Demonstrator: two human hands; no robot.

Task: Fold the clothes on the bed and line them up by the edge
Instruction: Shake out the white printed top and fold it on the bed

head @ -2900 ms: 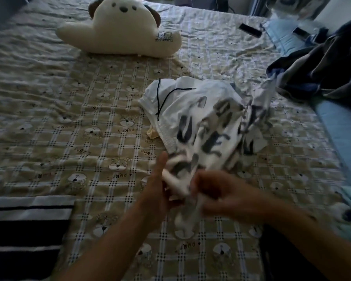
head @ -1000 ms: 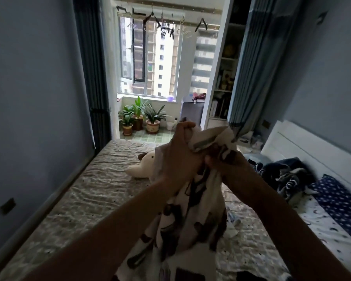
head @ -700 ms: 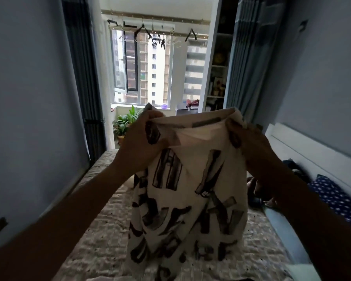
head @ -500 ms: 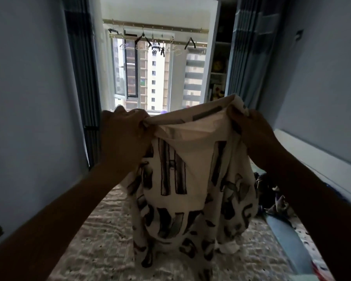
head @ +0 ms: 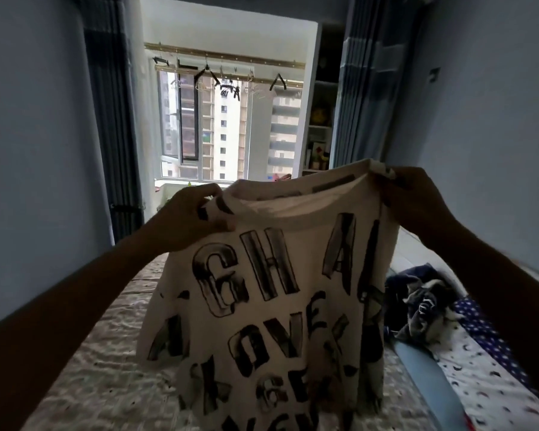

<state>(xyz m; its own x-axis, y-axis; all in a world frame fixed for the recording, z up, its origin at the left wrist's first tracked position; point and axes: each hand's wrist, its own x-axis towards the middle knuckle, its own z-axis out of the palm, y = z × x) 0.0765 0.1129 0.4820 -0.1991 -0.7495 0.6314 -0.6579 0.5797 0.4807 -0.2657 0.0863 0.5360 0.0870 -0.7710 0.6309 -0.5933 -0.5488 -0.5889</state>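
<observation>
Holding up a cream cotton T-shirt with big black block lettering (head: 277, 290), centre of frame, print facing the wearer of the camera. It hangs above the bed with the beige quilted cover (head: 84, 377).

Left hand (head: 193, 216), left of centre: pinches one shoulder beside the collar, thumb on the near face, fingers curled behind the cloth.
Right hand (head: 417, 197), upper right of centre: closed over a bunch of cloth at the other shoulder.
The right shoulder rides higher than the left, and the collar sags between them. The hem runs off the bottom of the frame, so I cannot tell whether it touches the bed.

Judgement: this is the shake-out stage, with no fold made in this shirt yet.

What could go wrong:
- The uneven grip may put the shirt down skewed, so any fold would come out lopsided.
- Cloth along the right edge looks doubled under. Laid flat like that, it would trap a crease or a sleeve.
- A heap of dark navy and grey clothes (head: 417, 303) sits at middle right, near the shirt's side. Lowering the shirt that way could drag the hem into it.
- The room is dim and backlit by the tall window (head: 218, 135) at upper centre, so seams are hard to judge.
</observation>
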